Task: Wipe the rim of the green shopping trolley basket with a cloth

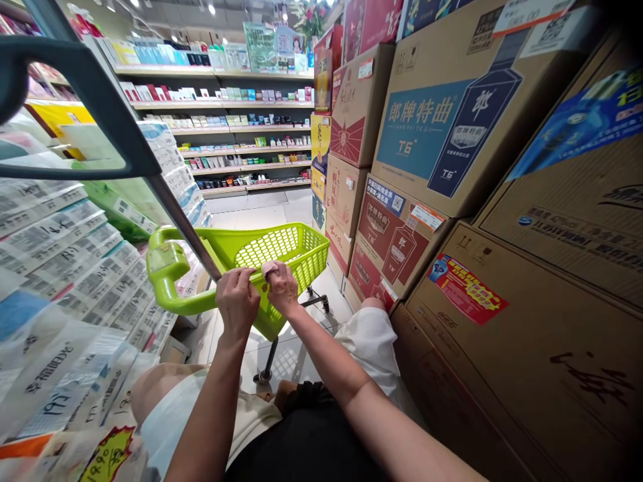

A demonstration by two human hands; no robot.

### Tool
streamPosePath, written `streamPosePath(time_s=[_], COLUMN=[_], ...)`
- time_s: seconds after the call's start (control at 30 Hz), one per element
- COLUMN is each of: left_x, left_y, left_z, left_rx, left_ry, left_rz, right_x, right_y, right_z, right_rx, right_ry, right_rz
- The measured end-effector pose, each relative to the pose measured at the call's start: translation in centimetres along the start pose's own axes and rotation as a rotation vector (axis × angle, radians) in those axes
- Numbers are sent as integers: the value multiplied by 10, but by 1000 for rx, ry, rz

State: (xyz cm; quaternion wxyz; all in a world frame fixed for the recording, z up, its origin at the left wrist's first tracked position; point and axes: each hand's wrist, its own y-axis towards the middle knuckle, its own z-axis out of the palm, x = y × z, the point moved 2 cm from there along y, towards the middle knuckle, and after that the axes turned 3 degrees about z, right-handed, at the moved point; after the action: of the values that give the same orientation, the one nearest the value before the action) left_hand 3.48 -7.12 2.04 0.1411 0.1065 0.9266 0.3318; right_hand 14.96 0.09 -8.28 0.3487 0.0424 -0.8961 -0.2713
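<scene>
A lime-green shopping cart [261, 241] stands in front of me, its basket walls slotted. My left hand [238, 298] is closed over the near side of its rim, right where a grey metal pole [183, 221] comes down. Close beside it, my right hand [280, 286] grips the same rim, fingers curled over the edge. From the upper left the pole slants down to the cart, bearing a dark loop-shaped plastic piece [145, 157]; whether it belongs to the cart I cannot tell. The basket floor is partly hidden.
Tall stacks of cardboard boxes [426, 114] line the right side, close to my leg. Wrapped paper packs [85, 261] are piled on the left. Shelves of small goods [241, 104] stand across the far end, beyond the tiled floor [256, 204].
</scene>
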Motion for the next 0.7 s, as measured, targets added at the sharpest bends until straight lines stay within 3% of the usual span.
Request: streamPosePath(time_s=[0.13, 0.2, 0.33, 0.4, 0.53, 0.7], left_x=[19, 26, 33, 35, 35, 33], left_y=[-13, -12, -1, 2, 2, 2], left_z=[-14, -19, -17, -15, -12, -14], left_rx=[-328, -392, -189, -132, -132, -147], left_ry=[15, 55, 21, -5, 7, 47], left_rz=[-236, -330, -343, -377, -419, -426], right_x=[-15, -6, 31, 35, 38, 76], right_y=[13, 12, -3, -6, -2, -10], right_z=[-12, -11, -7, -9, -17, -17], right_rx=[-7, -5, 32, 50, 56, 66], right_ry=[-79, -80, 6, 3, -73, 30], right_rz=[285, 260, -163, -169, 54, -312])
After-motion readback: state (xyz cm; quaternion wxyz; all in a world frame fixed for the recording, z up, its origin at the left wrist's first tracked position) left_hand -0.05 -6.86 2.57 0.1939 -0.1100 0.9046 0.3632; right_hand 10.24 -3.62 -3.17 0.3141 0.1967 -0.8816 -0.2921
